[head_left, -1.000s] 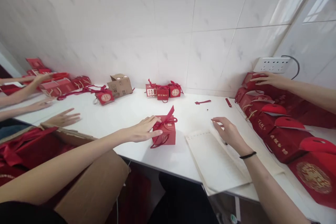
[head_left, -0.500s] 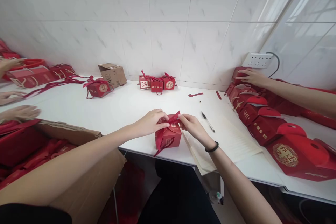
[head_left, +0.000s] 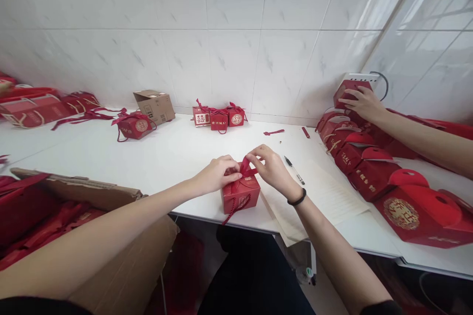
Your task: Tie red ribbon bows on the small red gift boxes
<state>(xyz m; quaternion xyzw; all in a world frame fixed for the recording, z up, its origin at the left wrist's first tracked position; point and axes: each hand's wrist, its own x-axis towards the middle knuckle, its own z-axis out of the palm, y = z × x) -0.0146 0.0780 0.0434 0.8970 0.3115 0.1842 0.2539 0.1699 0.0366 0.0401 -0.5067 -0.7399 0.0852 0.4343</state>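
A small red gift box (head_left: 247, 192) with gold print and a twisted cord handle stands near the table's front edge. Across its top runs a dark red ribbon (head_left: 245, 166). My left hand (head_left: 220, 173) pinches the ribbon at the left side of the box top, fingers closed. Just right of it and a little higher, my right hand (head_left: 269, 165), with a black band at the wrist, pinches a raised loop of the same ribbon. The fingers partly cover the ribbon, so the knot's form is hard to make out.
Three small red boxes (head_left: 219, 118) stand by the wall; another red box (head_left: 136, 125) sits beside a cardboard carton (head_left: 155, 107). A pen (head_left: 294, 170) and papers (head_left: 325, 197) lie right. Another person's hand (head_left: 364, 103) holds a box above a row of boxes (head_left: 373, 177). A big carton (head_left: 121, 189) is left.
My right hand has risen, lifting the ribbon into a loop, while my left hand stays on the box top. At right, another person's hand has raised a red box. Hands at left have withdrawn.
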